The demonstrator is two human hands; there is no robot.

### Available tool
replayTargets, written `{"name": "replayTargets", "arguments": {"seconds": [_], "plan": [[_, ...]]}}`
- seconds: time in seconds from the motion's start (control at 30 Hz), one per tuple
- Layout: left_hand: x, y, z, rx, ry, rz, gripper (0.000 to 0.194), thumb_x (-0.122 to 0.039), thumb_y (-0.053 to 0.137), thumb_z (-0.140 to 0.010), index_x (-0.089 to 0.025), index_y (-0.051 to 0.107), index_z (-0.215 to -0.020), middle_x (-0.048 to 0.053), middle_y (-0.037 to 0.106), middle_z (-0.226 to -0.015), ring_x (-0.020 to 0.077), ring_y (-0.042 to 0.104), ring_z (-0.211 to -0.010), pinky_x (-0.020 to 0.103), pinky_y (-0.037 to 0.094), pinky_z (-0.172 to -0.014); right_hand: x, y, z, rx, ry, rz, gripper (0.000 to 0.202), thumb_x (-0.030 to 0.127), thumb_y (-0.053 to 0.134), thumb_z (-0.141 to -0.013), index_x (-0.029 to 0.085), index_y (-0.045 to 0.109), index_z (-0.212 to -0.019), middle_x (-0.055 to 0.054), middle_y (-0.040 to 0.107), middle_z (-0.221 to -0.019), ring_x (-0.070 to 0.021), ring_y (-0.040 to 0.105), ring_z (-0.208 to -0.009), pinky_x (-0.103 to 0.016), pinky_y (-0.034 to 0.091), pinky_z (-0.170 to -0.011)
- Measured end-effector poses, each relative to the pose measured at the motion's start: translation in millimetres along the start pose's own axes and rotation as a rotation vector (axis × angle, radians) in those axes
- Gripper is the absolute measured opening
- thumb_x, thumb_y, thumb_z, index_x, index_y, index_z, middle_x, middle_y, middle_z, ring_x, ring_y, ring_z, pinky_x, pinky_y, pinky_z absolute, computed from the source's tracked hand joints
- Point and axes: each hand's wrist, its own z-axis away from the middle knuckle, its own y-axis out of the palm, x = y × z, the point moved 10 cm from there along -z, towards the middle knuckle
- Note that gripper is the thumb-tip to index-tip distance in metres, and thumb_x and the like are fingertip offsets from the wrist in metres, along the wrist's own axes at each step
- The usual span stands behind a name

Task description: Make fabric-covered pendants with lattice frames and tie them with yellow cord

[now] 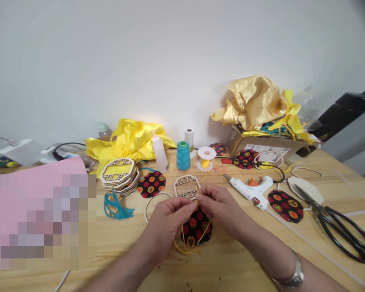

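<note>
My left hand (170, 219) and my right hand (220, 207) meet at the middle of the table, fingers pinched on a yellow cord (185, 251). The cord hangs in a loop over a black patterned fabric piece (196, 229) with red and orange flowers, just below my fingertips. Behind my fingers lies a wooden lattice frame (185, 178). A thin ring (146, 209) shows partly beside my left hand. My right wrist wears a silver bracelet.
Large black scissors (331, 223) and a white glue gun (252, 188) lie right. A blue thread cone (183, 156), a yellow cord spool (206, 158) and a white bottle (160, 154) stand behind. Stacked wooden frames (118, 174) and a blue tassel (117, 207) are left; a cardboard box (261, 146) is back right.
</note>
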Motion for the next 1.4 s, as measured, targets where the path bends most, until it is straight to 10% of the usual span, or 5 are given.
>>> {"name": "replayTargets", "arguments": {"seconds": [0.87,1.13,1.4], "plan": [[-21,-11.8,1,-0.132,0.13,-0.281,0.018,-0.034,0.066,-0.071,-0.018,0.07,-0.078,0.002,0.066,-0.067,0.0139,0.056,-0.062,0.023,0.042,-0.06,18,-10,-2,-0.032,-0.162,0.408,0.018,0.021,0.05,-0.079,0.018,0.051,-0.06,0.004,0.047,-0.055,-0.0114,0.041,-0.055,-0.024,0.032,-0.054],[-65,-2.5,27,-0.268,0.639,-0.809,0.011,-0.021,0.061,-0.075,-0.021,0.071,-0.07,0.009,0.056,-0.117,0.0223,0.057,-0.093,0.033,0.042,-0.085,26,-20,-2,-0.175,-0.223,0.56,0.016,0.016,0.047,-0.08,0.018,0.051,-0.065,0.0,0.054,-0.062,-0.0146,0.047,-0.061,-0.027,0.033,-0.06],[-49,34.5,44,-0.118,0.884,-1.173,0.025,-0.008,0.05,-0.08,-0.022,0.07,-0.076,0.002,0.013,-0.151,0.0286,0.025,-0.133,0.045,0.026,-0.105,4,-15,-7,-0.069,-0.09,0.219,0.019,0.023,0.048,-0.079,0.019,0.047,-0.06,0.006,0.043,-0.046,-0.0091,0.037,-0.043,-0.022,0.029,-0.046]]}}
